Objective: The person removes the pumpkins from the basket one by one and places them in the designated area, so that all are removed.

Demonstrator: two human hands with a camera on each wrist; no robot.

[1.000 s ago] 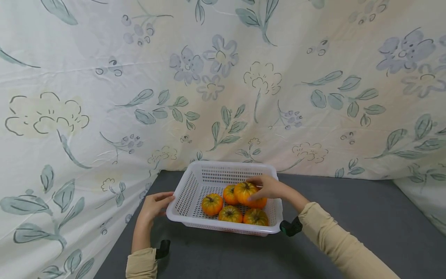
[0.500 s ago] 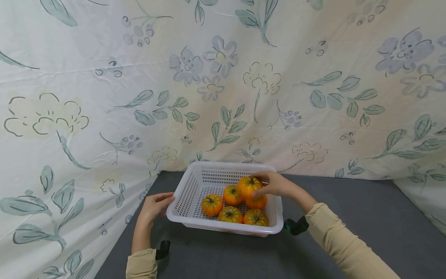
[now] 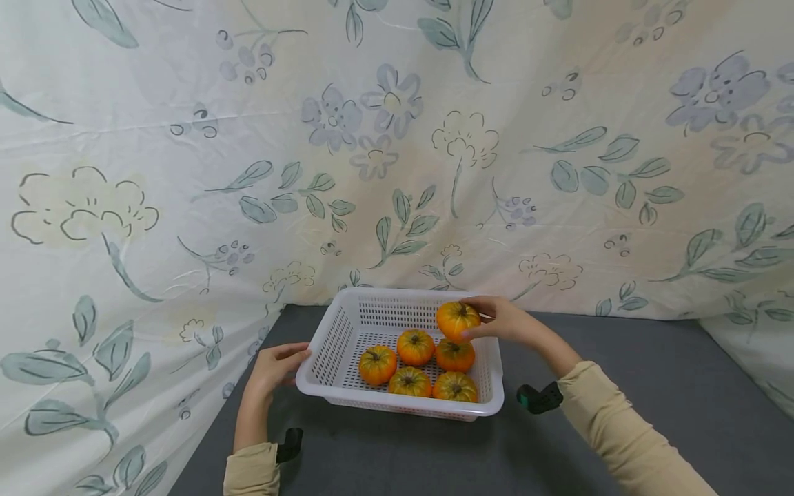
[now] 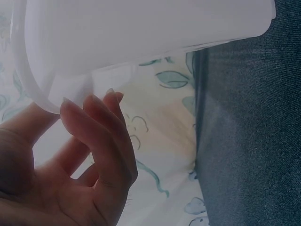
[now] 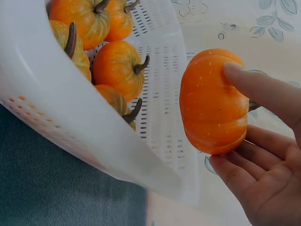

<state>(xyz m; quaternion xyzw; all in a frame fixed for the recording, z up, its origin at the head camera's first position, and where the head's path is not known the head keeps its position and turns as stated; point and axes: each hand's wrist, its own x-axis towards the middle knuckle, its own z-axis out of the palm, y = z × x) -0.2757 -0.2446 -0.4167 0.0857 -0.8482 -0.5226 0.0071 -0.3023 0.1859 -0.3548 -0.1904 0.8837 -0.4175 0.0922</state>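
Note:
A small orange pumpkin (image 3: 457, 322) is held in my right hand (image 3: 507, 322), above the back right part of a white plastic basket (image 3: 335, 394). In the right wrist view, the thumb presses one side of this pumpkin (image 5: 214, 103) and the fingers support the opposite side. Several similar pumpkins (image 3: 378, 365) sit on the basket floor, toward its middle and right. My left hand (image 3: 273, 368) grips the basket's left rim. In the left wrist view, that hand (image 4: 89, 155) has its thumb at the rim and its fingers curled beside the wall.
The basket stands on a dark grey tabletop (image 3: 620, 386). A white cloth with flowers and leaves (image 3: 397, 172) hangs behind the table and along its left side. Black wrist devices (image 3: 540, 398) show below both forearms.
My right hand has lifted the pumpkin up and to the right, off the others, uncovering the pumpkin below it. My left hand stays at the rim.

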